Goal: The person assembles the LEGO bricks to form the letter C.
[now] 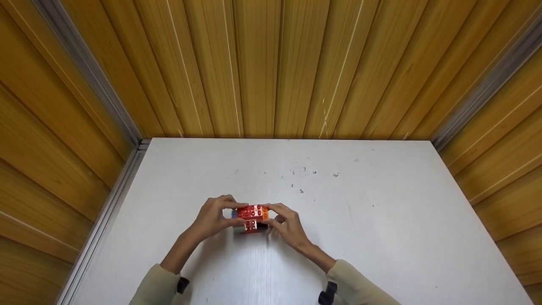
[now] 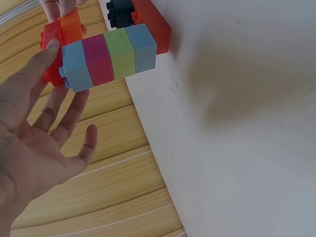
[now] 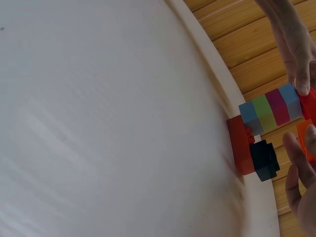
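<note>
A toy building-brick assembly stands on the white table. Its red base brick (image 3: 240,145) carries a column of blue, green, magenta (image 2: 98,59) and blue bricks at one end. Beside that column, a dark brick (image 3: 264,160) sits on the same base. Across the column's top lie a red brick (image 1: 250,210) and an orange brick (image 1: 265,212), side by side. My left hand (image 1: 211,218) pinches the red brick between thumb and fingers at its left end. From the other side, my right hand (image 1: 290,226) grips the orange brick with thumb and fingertips.
The white table (image 1: 381,220) has small dark marks (image 1: 301,190) beyond the hands. Wood-look panels (image 1: 271,67) rise behind it and at both sides. A grey metal frame (image 1: 99,228) runs along the left edge. Black straps (image 1: 328,292) sit on both wrists.
</note>
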Available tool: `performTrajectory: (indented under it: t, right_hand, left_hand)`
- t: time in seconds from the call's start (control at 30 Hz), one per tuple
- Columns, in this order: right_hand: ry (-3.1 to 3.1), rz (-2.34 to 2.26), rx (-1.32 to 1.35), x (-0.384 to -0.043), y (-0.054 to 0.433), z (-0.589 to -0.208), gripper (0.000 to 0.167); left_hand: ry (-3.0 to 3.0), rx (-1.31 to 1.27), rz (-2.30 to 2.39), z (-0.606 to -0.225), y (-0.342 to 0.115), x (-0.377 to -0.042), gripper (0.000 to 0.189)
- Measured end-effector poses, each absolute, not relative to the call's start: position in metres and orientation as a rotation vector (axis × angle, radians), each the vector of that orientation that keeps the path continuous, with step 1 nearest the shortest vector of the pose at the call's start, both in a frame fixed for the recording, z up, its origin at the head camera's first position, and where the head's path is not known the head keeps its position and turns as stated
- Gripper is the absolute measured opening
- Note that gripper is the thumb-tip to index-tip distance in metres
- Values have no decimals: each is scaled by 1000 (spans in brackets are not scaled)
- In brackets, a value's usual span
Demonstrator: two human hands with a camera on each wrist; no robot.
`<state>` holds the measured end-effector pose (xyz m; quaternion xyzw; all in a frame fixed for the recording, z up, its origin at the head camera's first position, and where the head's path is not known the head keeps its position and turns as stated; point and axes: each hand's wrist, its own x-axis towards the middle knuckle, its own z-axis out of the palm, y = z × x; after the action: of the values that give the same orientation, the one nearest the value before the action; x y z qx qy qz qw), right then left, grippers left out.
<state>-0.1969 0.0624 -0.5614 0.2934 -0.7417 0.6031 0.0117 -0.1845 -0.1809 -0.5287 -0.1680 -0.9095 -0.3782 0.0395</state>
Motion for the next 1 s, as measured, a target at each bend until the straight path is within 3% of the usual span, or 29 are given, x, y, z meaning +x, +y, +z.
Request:
performTrajectory:
  t: [0.6, 1.0]
  right_hand:
    - [-2362, 1831, 885, -195, 65, -557, 40]
    - [-2334, 1715, 916, -194, 83, -556, 40]
  left_hand:
    - [-2775, -568, -1055, -533, -181, -186, 40]
    - [-2625, -631, -1391, -551, -187, -186, 41]
